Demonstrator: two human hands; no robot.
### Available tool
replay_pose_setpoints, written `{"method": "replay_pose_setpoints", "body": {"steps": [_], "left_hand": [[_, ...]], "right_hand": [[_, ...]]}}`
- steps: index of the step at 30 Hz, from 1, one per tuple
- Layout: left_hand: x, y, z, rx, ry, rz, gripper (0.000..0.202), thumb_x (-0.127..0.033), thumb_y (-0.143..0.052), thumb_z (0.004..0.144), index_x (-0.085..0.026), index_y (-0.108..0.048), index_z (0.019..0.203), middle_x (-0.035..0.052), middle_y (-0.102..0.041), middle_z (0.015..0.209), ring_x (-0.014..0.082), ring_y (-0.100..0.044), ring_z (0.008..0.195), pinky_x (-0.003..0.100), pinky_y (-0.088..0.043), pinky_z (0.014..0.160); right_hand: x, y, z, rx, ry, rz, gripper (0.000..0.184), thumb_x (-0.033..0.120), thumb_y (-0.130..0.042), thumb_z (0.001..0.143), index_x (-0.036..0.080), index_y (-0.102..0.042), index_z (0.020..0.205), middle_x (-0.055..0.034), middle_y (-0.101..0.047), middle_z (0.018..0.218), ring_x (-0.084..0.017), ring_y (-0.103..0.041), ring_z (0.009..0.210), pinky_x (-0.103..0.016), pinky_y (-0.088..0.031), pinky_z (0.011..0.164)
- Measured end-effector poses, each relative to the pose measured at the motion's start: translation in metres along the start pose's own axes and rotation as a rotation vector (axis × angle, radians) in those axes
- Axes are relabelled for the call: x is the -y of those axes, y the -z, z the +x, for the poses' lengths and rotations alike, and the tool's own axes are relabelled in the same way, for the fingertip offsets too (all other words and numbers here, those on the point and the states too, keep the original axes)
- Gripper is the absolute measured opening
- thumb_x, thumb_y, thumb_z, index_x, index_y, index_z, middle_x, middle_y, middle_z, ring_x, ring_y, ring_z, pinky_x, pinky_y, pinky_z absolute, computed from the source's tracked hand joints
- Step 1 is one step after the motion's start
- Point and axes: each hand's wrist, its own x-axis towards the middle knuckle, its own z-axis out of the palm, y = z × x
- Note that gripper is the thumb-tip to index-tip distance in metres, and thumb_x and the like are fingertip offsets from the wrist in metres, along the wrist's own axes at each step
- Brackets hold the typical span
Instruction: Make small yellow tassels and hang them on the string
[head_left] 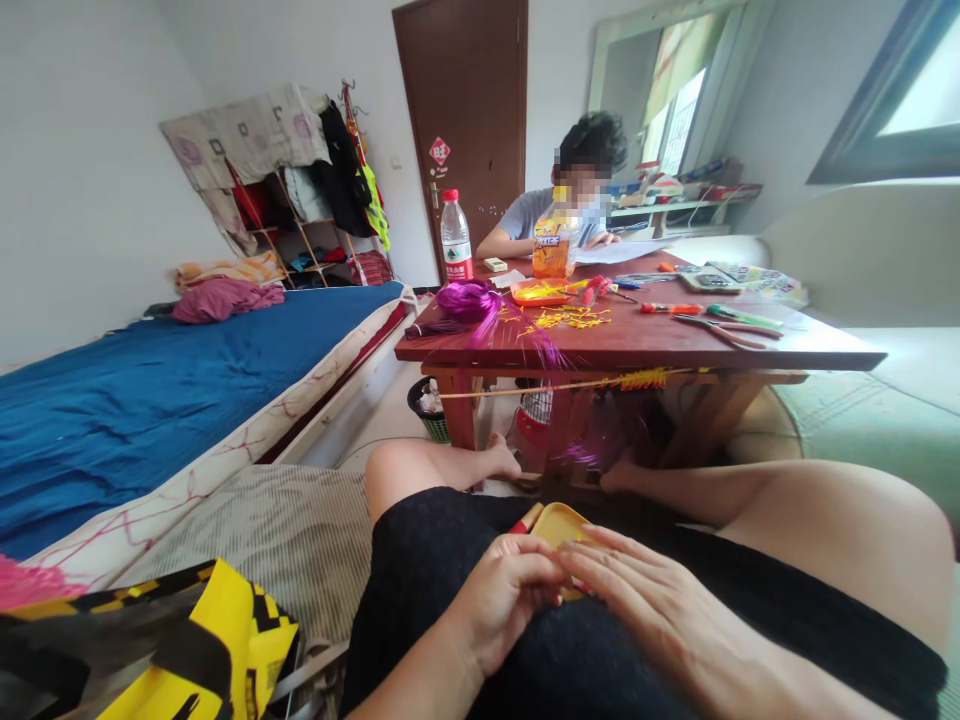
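My left hand (510, 598) is over my lap, its fingers curled into a pinch. Whatever lies between those fingertips is too small to make out. My right hand (645, 595) reaches in from the other side, fingers stretched out, their tips against the left fingertips. Just beyond both hands a yellow tray (559, 522) rests on my lap, partly covered by them. Small bits in the tray are mostly hidden. Beside its left edge lies a thing with a red and tan handle (527, 520).
On the wooden table (480, 347) lie purple strands (469, 300), yellow pieces (570, 318), pliers (724, 328), a phone (709, 283) and two bottles. A stick (525, 388) with yellow pieces runs along its front edge. Another person (517, 220) sits across. A bed (187, 370) stands left.
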Motion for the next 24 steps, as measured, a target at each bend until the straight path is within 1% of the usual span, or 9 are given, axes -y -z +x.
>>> {"method": "replay_pose_setpoints", "body": {"steps": [3,5,7,9,12,16,20,22,24], "left_hand": [[-0.003,-0.001,0.000,0.083,0.142,0.039,0.007,-0.007,-0.058,0.043,-0.009,-0.061,0.049,-0.0011,-0.055,0.044,0.0072,-0.047,0.042,0.021,-0.036,0.051],[-0.005,-0.002,0.000,0.139,0.213,0.056,0.010,-0.007,-0.056,0.041,-0.008,-0.062,0.049,-0.0007,-0.054,0.043,0.0082,-0.047,0.041,0.022,-0.037,0.052],[-0.006,-0.004,0.000,0.180,0.242,0.068,0.010,-0.008,-0.055,0.041,-0.009,-0.062,0.048,-0.0003,-0.055,0.043,0.0088,-0.048,0.041,0.023,-0.038,0.052],[-0.008,-0.005,0.000,0.195,0.237,0.075,0.009,-0.010,-0.055,0.041,-0.010,-0.062,0.048,-0.0011,-0.055,0.043,0.0086,-0.048,0.041,0.023,-0.037,0.052],[-0.011,-0.005,-0.001,0.173,0.198,0.085,0.009,-0.010,-0.056,0.042,-0.012,-0.062,0.048,-0.0025,-0.054,0.043,0.0077,-0.046,0.041,0.022,-0.036,0.052],[-0.018,-0.005,-0.004,0.099,0.069,0.166,0.006,-0.009,-0.058,0.045,-0.011,-0.062,0.048,-0.0011,-0.056,0.044,0.0071,-0.044,0.045,0.021,-0.032,0.054],[-0.024,-0.007,-0.007,0.046,-0.096,0.372,0.003,-0.013,-0.059,0.051,-0.013,-0.061,0.049,-0.0020,-0.052,0.048,0.0094,-0.042,0.053,0.023,-0.031,0.059],[-0.026,-0.009,-0.008,0.022,-0.179,0.516,0.005,-0.014,-0.060,0.054,-0.014,-0.059,0.050,-0.0024,-0.050,0.053,0.0107,-0.042,0.058,0.024,-0.031,0.060],[-0.026,-0.013,-0.010,-0.017,-0.309,0.700,0.009,-0.014,-0.061,0.058,-0.015,-0.057,0.050,-0.0018,-0.048,0.062,0.0119,-0.044,0.063,0.025,-0.033,0.062]], "right_hand": [[-0.004,0.025,0.011,0.048,0.253,-0.042,0.039,0.006,-0.025,0.089,0.008,-0.062,0.100,-0.0105,-0.071,0.095,-0.021,-0.066,0.088,-0.030,-0.051,0.085],[-0.006,0.035,0.017,0.060,0.402,-0.046,0.040,0.005,-0.026,0.088,0.008,-0.066,0.091,-0.0103,-0.072,0.086,-0.022,-0.067,0.080,-0.031,-0.053,0.083],[-0.008,0.038,0.021,0.042,0.464,-0.029,0.041,0.005,-0.027,0.087,0.008,-0.067,0.086,-0.0110,-0.072,0.080,-0.022,-0.067,0.075,-0.031,-0.054,0.080],[-0.010,0.038,0.023,0.000,0.452,-0.013,0.042,0.006,-0.026,0.088,0.007,-0.068,0.084,-0.0115,-0.072,0.077,-0.022,-0.067,0.071,-0.031,-0.054,0.078],[-0.010,0.032,0.025,-0.061,0.327,0.041,0.044,0.008,-0.023,0.090,0.008,-0.066,0.083,-0.0109,-0.071,0.072,-0.020,-0.066,0.065,-0.030,-0.053,0.074],[-0.009,0.016,0.022,-0.062,0.006,0.256,0.038,0.016,-0.024,0.094,0.013,-0.060,0.083,-0.0076,-0.068,0.068,-0.015,-0.063,0.060,-0.026,-0.052,0.064],[-0.008,0.006,0.018,-0.022,-0.323,0.462,0.024,0.021,-0.034,0.092,0.017,-0.056,0.083,-0.0023,-0.064,0.065,-0.012,-0.059,0.055,-0.021,-0.046,0.052],[-0.009,0.005,0.018,0.015,-0.423,0.524,0.020,0.020,-0.038,0.089,0.018,-0.056,0.081,-0.0009,-0.063,0.065,-0.011,-0.058,0.054,-0.019,-0.044,0.052],[-0.009,0.007,0.020,0.046,-0.489,0.558,0.019,0.019,-0.040,0.087,0.019,-0.057,0.078,-0.0003,-0.063,0.064,-0.011,-0.057,0.054,-0.019,-0.043,0.052]]}}
